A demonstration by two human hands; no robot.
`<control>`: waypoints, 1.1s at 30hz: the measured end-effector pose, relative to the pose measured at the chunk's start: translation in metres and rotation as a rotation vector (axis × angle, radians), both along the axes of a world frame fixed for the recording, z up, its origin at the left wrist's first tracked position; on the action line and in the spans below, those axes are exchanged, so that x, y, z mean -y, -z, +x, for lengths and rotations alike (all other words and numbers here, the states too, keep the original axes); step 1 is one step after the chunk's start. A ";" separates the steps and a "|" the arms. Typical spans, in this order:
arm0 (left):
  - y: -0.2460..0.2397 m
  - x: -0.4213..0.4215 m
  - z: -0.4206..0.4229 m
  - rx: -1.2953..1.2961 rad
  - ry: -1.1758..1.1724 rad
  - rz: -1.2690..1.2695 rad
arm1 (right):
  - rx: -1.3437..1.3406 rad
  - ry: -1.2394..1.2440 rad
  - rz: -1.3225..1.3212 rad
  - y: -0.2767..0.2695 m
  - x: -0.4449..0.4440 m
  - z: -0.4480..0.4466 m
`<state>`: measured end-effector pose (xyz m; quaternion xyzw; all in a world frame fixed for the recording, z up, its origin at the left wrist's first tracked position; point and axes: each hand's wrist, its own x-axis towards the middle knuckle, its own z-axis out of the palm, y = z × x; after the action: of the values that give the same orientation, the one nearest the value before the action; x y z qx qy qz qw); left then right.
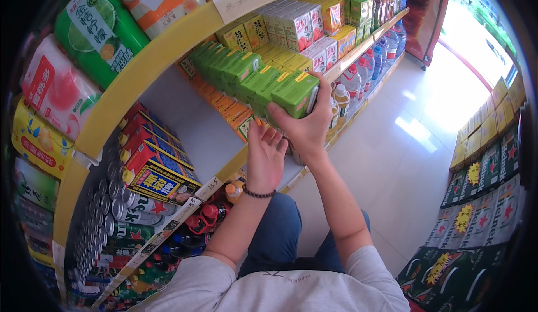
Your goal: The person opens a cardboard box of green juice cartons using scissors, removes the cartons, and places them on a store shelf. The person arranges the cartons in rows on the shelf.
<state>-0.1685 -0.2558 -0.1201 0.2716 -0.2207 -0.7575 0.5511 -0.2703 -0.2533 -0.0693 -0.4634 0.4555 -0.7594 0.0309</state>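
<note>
My right hand (311, 123) grips the front green drink carton (296, 91), thumb on the near side and fingers around its far end. Behind it, more green cartons (235, 66) run back in a row on the shelf. My left hand (267, 156), with a dark beaded bracelet (259, 193) at the wrist, is palm up with its fingers loosely curled and nothing in it. It is just below and left of the green cartons, beside orange drink cartons (229, 110). Whether its fingertips touch any carton cannot be told.
Yellow cartons (290, 62) and white juice cartons (300, 28) stand beyond the green ones. Coconut drink cartons (162, 173) and beer cans (119, 209) sit to the left. A yellow-edged upper shelf (168, 39) overhangs. Stacked beer cases (475, 211) line the right side of the tiled floor (391, 156).
</note>
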 end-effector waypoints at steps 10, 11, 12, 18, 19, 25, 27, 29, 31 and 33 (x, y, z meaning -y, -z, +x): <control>-0.006 0.054 0.000 -0.262 0.356 0.044 | -0.118 0.084 -0.012 0.023 -0.003 -0.003; -0.005 0.054 0.000 -0.252 0.371 0.030 | -0.136 0.096 -0.012 0.028 -0.005 -0.003; -0.003 0.053 -0.001 -0.242 0.355 0.037 | -0.154 0.095 -0.019 0.033 -0.007 -0.004; 0.012 0.040 -0.003 -0.216 0.296 0.101 | -0.146 0.014 -0.039 0.066 -0.018 -0.003; 0.014 0.034 -0.002 -0.200 0.267 0.139 | -0.157 0.011 -0.027 0.071 -0.023 -0.004; 0.012 -0.003 0.016 -0.202 0.315 0.157 | -0.177 -0.108 -0.129 0.091 -0.042 -0.015; 0.012 -0.011 0.027 -0.202 0.386 0.107 | -0.110 -0.199 -0.136 0.092 -0.048 -0.014; 0.011 -0.014 0.038 -0.191 0.446 0.022 | -0.109 -0.325 -0.103 0.087 -0.053 -0.014; 0.011 -0.021 0.055 -0.187 0.515 0.013 | -0.032 -0.474 -0.097 0.079 -0.056 -0.014; 0.012 -0.030 0.076 -0.141 0.557 -0.012 | 0.130 -0.637 -0.067 0.069 -0.059 -0.012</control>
<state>-0.0926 -0.2259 -0.1324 0.1438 -0.2525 -0.8954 0.3375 -0.2827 -0.1946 -0.1388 -0.5339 0.2592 -0.7542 0.2808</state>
